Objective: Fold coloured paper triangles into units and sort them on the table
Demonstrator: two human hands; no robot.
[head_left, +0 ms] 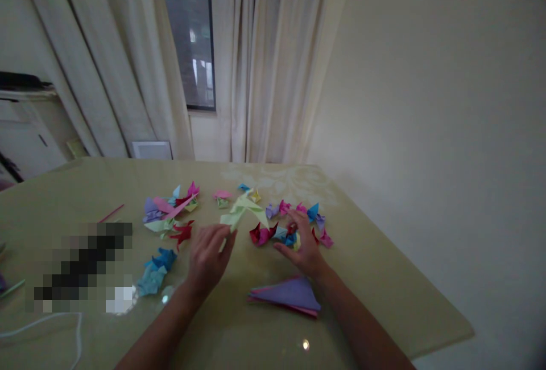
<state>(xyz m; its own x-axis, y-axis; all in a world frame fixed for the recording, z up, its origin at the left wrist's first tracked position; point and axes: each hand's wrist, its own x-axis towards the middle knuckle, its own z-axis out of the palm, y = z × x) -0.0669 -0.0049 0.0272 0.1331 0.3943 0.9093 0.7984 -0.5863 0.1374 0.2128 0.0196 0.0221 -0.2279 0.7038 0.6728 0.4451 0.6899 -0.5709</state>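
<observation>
My left hand (212,256) pinches the lower edge of a pale green origami crane (244,208), its wings spread out above the table. To the right, my right hand (301,242) is open, thumb and fingers apart, holding nothing. It hovers over or beside a cluster of small folded paper pieces, among them a dark red and magenta one (262,235) and a blue one (313,212); I cannot tell whether it touches them. A flat stack of folded paper (285,293), purple on top with pink and green layers, lies below my right hand.
More paper figures (170,210) lie left of my left hand, with blue ones (156,273) nearer me. A blurred-out dark object (85,262), a thin pink stick (111,212) and a white cable (79,336) are on the left. A wall (426,131) borders the table's right side.
</observation>
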